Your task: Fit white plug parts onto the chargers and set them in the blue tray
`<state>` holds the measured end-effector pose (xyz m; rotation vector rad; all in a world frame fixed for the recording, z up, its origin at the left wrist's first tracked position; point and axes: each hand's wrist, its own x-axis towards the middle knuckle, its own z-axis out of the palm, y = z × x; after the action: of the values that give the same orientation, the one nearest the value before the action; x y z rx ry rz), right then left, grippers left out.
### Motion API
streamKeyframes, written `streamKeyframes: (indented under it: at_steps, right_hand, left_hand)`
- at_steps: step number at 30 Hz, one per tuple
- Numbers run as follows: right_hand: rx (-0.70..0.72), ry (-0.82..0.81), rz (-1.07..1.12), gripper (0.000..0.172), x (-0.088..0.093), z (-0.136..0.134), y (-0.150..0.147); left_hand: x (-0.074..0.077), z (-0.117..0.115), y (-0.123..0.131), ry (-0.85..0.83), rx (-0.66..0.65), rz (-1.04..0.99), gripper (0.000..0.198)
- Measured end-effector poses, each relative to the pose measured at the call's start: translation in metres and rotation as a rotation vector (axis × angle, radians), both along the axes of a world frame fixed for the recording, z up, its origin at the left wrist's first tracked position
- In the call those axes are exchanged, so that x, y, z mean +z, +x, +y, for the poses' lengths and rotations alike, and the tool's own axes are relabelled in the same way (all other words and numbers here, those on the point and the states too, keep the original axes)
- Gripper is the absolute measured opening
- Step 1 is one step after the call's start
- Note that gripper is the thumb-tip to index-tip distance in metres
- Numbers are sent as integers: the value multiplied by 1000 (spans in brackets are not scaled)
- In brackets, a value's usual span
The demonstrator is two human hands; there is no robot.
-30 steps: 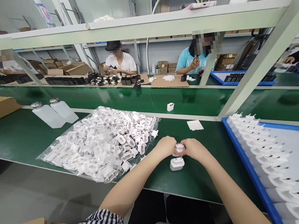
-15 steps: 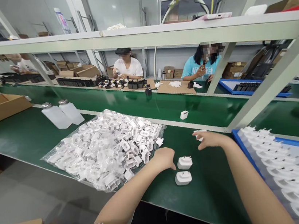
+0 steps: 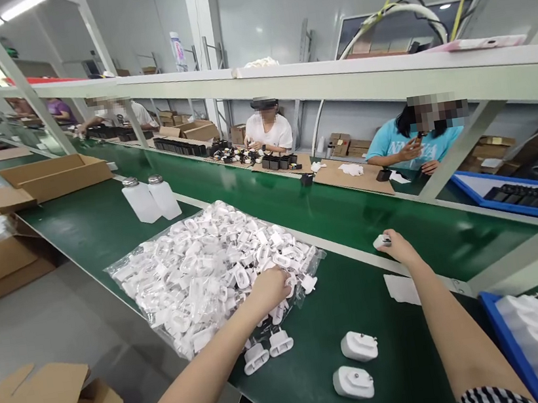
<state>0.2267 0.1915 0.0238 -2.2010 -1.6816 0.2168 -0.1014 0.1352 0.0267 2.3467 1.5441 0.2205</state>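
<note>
My right hand (image 3: 398, 248) pinches a white plug adapter (image 3: 381, 241) at the near edge of the green belt. My left hand (image 3: 270, 287) rests on a heap of white plug housings (image 3: 193, 264) spread on a clear plastic bag; its fingers curl down among the pieces, and whatever they grip is hidden. Below that hand, two loose housings (image 3: 256, 359) lie on the green table at the bag's edge. Two assembled white adapters (image 3: 359, 345) stand on the table between my forearms. A white sheet (image 3: 402, 289) lies flat beside my right forearm.
A blue-rimmed tray (image 3: 509, 348) with rows of white adapters is at the right. Two white bottles (image 3: 141, 202) stand behind the heap. A shelf beam (image 3: 312, 80) and slanted posts cross above the belt. Cardboard boxes (image 3: 57, 176) sit left; co-workers sit across the belt.
My left hand has moved from beside the two adapters onto the heap. My right hand has moved from the white sheet to the belt's edge and taken hold of the adapter there. The view has turned left.
</note>
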Motion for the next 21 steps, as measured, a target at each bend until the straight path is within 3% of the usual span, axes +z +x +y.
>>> streamKeyframes:
  at_steps: [3,6,10,14,18,21]
  right_hand:
    - [-21,-33,13,36,4,-10,-4]
    - [3,-21,52,36,8,-31,-25]
    - [222,-15,163,33,4,-77,-70]
    - [370,-102,199,31,-5,-124,-105]
    - [333,-192,316,46,-6,-151,-105]
    - [274,-122,564,53,3,-158,-97]
  left_hand:
    - [0,1,-4,-58,102,-140,24]
    - [2,3,-6,-148,199,-423,23]
    - [5,0,6,-384,249,-902,10]
    - [7,-12,28,-623,174,-1229,10]
    - [3,-20,48,-705,38,-1386,14]
    - [-4,-25,65,-699,-22,-1379,13]
